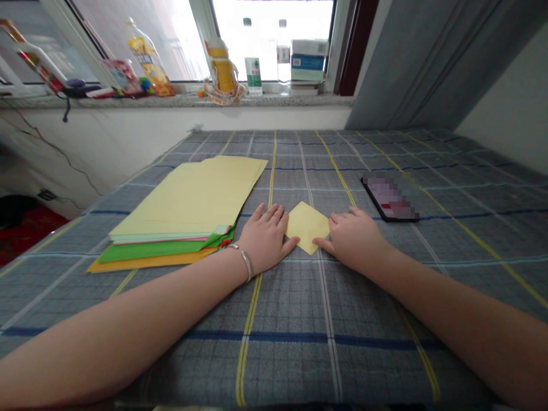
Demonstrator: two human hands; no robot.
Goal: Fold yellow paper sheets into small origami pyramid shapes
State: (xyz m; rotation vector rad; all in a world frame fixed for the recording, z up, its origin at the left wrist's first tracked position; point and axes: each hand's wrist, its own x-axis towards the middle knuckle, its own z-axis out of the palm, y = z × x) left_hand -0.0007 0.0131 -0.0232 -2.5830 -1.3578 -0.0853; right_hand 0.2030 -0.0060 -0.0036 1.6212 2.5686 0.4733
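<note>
Diamond of folded yellow paper (306, 227) sits mid-frame on plaid cloth (299, 308), right between hands. Left hand (264, 238) and right hand (351, 238) lie flat and apart, fingers at paper's side corners, nothing clamped. We'd keep palms low, pin paper steady, match edges before pressing any crease. Coloured paper stack (180, 200) just left, phone (390, 197) off to right, screen blurred out.

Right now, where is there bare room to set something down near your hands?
The plaid cloth lies open nearer you than your left hand and right hand, and beyond the folded yellow paper, between the paper stack and phone. Crowded: around the folded paper, between both hands.
</note>
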